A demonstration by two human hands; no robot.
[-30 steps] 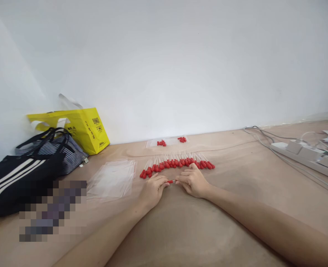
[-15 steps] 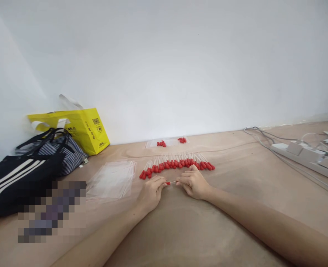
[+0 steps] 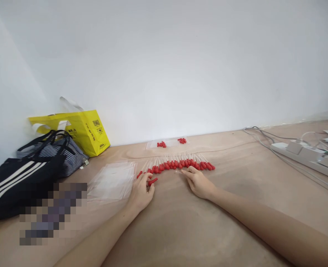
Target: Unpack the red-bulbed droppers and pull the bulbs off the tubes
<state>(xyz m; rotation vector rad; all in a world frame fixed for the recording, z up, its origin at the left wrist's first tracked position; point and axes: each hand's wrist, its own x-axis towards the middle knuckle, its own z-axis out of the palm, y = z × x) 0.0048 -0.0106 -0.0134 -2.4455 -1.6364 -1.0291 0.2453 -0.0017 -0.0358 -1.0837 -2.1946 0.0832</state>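
Observation:
Droppers with red rubber bulbs [image 3: 175,164] and thin pale tubes lie side by side in a curved row, bulbs towards me. At the row's left end is my left hand [image 3: 141,191], fingers curled, with a single red rubber bulb [image 3: 152,181] between thumb and fingers. Its fingertips reach close to another bulb [image 3: 139,174] at that end; whether they touch it I cannot tell. My right hand [image 3: 199,182], in front of the row's right half, pinches a thin clear tube [image 3: 177,171] that points left.
Clear plastic bags [image 3: 112,181] are stacked left of the row. Two small groups of red bulbs [image 3: 161,144] lie on clear plastic by the wall. A yellow bag [image 3: 97,133] and a black striped bag [image 3: 27,181] stand left; a white power strip [image 3: 311,155] with cables lies right.
My hands have moved apart. The left went left to the end of the row, and the right moved slightly right and away from me with the clear tube.

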